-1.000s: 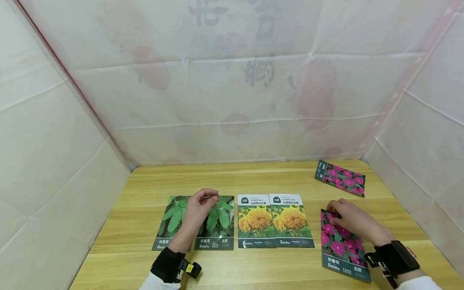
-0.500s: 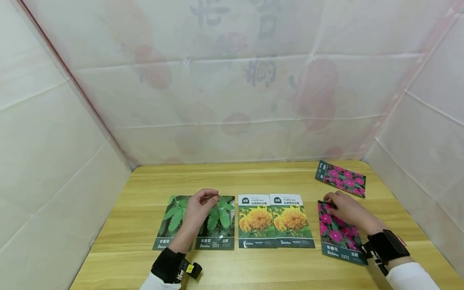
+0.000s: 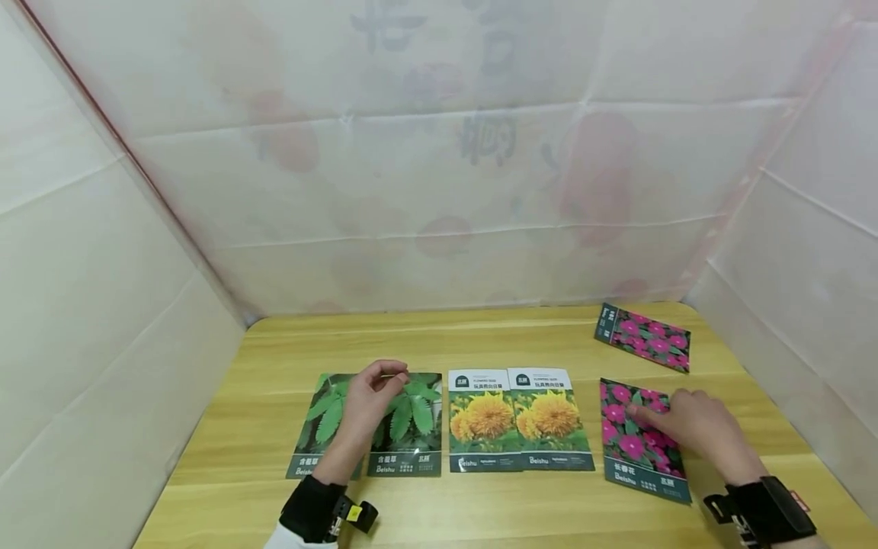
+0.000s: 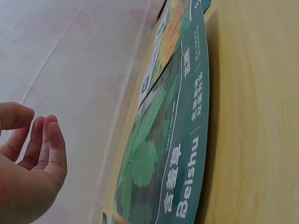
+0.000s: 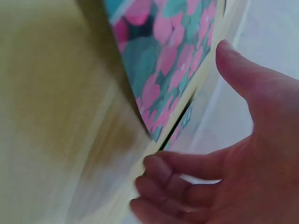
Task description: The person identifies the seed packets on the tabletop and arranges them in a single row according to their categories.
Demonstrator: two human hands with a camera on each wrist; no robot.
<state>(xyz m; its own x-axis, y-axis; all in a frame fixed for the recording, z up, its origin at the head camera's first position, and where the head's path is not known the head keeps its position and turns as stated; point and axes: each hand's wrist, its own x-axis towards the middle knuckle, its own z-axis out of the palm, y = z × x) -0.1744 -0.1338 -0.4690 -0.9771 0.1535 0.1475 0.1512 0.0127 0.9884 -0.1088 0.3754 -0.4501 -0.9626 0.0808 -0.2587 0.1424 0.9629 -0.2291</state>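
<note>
My right hand (image 3: 706,431) is at the right edge of a pink-flower seed packet (image 3: 634,446), its thumb over the printed flowers in the head view. From the right wrist, the thumb and fingers are spread apart with nothing between them. My left hand (image 3: 366,400), loosely curled and holding nothing, hovers over two green-leaf seed packets. It partly covers the left leaf packet (image 3: 325,419); the right leaf packet (image 3: 411,423) shows more fully. Beside these lie two yellow-flower packets, the left yellow packet (image 3: 485,419) and the right yellow packet (image 3: 554,419), their edges meeting.
A second pink-flower packet (image 3: 648,339) lies turned sideways near the table's back right corner. Pale cloth walls (image 3: 439,175) rise behind the wooden table (image 3: 446,511) and on both sides. Each wrist wears a black strap, such as the left strap (image 3: 312,507).
The near pink packet has slid away from me, into line with the row. My right hand has since let it go and shifted right, fingers spreading. The left hand stays put.
</note>
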